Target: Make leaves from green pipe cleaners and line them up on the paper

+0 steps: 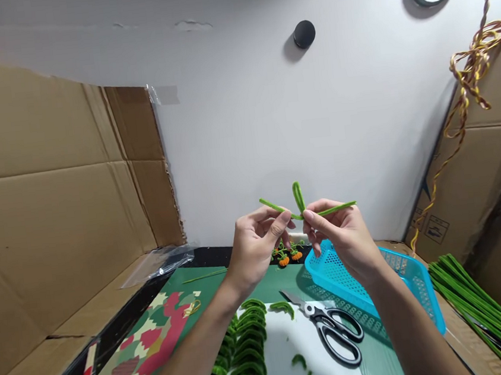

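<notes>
Raised over the table, a light green pipe cleaner (298,197) is bent into an upright loop, its two ends sticking out left and right. My left hand (262,237) pinches the left end between thumb and fingers. Near the base of the loop, my right hand (337,226) pinches the right end. Below them, rows of curved dark green pipe cleaner pieces (245,355) lie on a white sheet (289,344). Black-handled scissors (332,328) rest partly on that sheet, blades slightly apart.
A blue plastic basket (430,297) stands at the right, beside a bundle of green pipe cleaners (487,312). Small orange pumpkin shapes (290,258) sit behind my hands. Cardboard walls (56,214) flank the left; a twisted cord (474,62) hangs at the right.
</notes>
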`<state>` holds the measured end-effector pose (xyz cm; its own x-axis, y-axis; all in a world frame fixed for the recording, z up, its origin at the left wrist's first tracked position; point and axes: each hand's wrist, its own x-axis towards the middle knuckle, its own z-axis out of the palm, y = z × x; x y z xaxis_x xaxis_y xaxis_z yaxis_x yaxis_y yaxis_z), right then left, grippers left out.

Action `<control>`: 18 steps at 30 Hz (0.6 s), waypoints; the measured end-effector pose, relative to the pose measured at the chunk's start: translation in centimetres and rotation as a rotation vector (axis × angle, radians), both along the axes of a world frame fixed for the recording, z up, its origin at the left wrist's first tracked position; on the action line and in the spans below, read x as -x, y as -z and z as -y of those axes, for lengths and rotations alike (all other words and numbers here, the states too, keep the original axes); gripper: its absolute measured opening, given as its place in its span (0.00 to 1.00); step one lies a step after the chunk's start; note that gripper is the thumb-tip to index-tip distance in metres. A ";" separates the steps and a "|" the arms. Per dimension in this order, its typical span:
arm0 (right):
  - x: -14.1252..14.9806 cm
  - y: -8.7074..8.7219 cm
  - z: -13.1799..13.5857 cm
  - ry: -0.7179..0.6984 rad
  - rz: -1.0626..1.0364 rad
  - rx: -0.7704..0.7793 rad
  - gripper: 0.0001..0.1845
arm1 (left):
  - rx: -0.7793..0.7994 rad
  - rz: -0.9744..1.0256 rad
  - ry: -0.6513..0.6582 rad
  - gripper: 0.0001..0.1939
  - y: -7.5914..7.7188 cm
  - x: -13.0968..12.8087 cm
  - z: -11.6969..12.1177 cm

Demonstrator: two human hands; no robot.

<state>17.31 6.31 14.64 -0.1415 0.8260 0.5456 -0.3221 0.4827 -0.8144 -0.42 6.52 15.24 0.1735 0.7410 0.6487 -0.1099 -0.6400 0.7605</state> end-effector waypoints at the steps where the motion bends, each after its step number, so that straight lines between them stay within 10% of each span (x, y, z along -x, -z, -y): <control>1: 0.1 0.0 0.0 -0.010 0.020 -0.003 0.15 | -0.010 -0.006 -0.017 0.10 -0.1 0.1 0.0; 18: 0.1 0.5 0.5 0.164 0.550 -0.113 0.13 | -0.067 -0.159 -0.100 0.12 0.5 -0.3 0.3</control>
